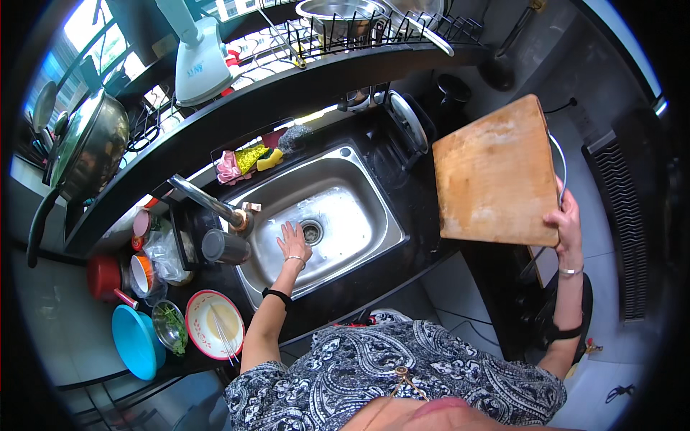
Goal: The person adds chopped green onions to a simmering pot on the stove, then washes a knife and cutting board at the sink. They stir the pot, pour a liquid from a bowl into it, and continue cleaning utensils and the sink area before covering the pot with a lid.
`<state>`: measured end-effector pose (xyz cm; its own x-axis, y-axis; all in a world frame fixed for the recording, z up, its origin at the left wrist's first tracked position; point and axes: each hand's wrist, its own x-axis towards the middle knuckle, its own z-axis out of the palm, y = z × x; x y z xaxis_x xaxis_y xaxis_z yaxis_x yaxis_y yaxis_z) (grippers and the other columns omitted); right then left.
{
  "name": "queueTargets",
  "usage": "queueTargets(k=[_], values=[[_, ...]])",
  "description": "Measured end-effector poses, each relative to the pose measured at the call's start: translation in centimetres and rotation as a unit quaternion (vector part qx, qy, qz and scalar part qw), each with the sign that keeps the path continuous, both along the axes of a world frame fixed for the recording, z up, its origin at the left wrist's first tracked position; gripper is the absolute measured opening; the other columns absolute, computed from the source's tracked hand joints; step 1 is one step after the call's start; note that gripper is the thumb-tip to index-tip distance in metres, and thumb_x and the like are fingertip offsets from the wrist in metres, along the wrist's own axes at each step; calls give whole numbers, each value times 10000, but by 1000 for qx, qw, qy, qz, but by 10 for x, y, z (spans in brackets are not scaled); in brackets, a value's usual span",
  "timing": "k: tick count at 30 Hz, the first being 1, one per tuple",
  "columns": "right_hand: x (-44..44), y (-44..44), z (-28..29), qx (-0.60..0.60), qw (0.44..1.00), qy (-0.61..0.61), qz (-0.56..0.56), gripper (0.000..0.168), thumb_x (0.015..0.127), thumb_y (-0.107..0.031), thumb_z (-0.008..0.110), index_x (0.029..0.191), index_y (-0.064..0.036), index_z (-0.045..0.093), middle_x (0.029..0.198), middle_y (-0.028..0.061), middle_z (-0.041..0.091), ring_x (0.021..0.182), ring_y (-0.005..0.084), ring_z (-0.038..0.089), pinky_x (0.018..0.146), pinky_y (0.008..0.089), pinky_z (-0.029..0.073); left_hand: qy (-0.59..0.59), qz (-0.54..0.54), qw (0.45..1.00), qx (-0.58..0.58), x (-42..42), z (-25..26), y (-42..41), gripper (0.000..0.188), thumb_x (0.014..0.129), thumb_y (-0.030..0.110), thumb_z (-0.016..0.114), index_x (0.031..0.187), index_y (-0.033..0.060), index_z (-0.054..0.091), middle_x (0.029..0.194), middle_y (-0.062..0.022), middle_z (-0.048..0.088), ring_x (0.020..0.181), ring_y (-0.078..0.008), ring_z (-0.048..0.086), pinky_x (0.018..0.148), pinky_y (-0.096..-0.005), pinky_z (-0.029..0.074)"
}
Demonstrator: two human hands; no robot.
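Note:
My right hand [566, 221] grips the edge of a wooden cutting board [496, 178], which is held up to the right of the sink. Its thumb lies on the board's near face, and a pale curved rim shows behind the board. Over the stainless steel sink [345, 210], my left hand [294, 243] is spread and holds nothing, just left of the drain [311, 233]. Whether it touches the basin cannot be told. A chrome faucet [207, 198] stands at the sink's left corner, beside a dark lidded container [225, 247].
Sponges [249, 159] and a steel scouring pad [294, 138] lie behind the sink. At the left are an enamel bowl [215, 323] with a whisk, a steel bowl of greens [170, 326] and a blue basin [137, 342]. A dish rack [345, 37] stands on the shelf above.

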<state>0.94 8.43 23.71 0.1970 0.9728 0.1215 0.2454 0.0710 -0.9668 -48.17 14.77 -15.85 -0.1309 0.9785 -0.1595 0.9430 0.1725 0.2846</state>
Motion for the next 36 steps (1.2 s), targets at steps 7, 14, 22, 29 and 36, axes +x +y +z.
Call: queueTargets(k=[7,14,22,29,36], values=[[11,80,11,42,995,-65,68,779,503,19,482,1274,61,386,1220,96,505,1108,159,491,948,243,365,-178,-122,976,20,122,60,52,713,693,155,617,1331,86,306,1405,-273,141,1211,-443,341,953,-441,376],[-14,160,9,55,989,-52,131,692,554,89,457,1244,34,446,1101,57,556,867,93,548,687,167,446,-335,-217,894,203,247,172,148,843,657,80,611,1383,149,188,1347,-398,30,1078,-494,430,895,-411,426],[-30,231,2,43,977,-164,130,572,644,106,454,1203,-7,506,851,-11,562,557,46,465,502,171,389,-261,-182,939,130,319,173,220,698,643,232,706,1192,-68,396,1104,-232,477,1123,-313,440,933,-333,383],[27,302,9,8,956,-215,200,367,681,1,512,1046,12,552,783,-21,508,635,65,479,573,204,395,-442,-169,880,38,336,220,156,917,631,155,615,1382,18,108,1386,-324,95,1188,-396,392,971,-356,367],[73,396,-6,-140,955,-119,232,407,851,-241,561,1175,3,515,1092,44,558,964,126,534,839,249,420,-475,-123,871,-28,282,117,49,632,678,98,548,1270,-20,359,1180,-219,435,1109,-355,429,940,-377,374]])
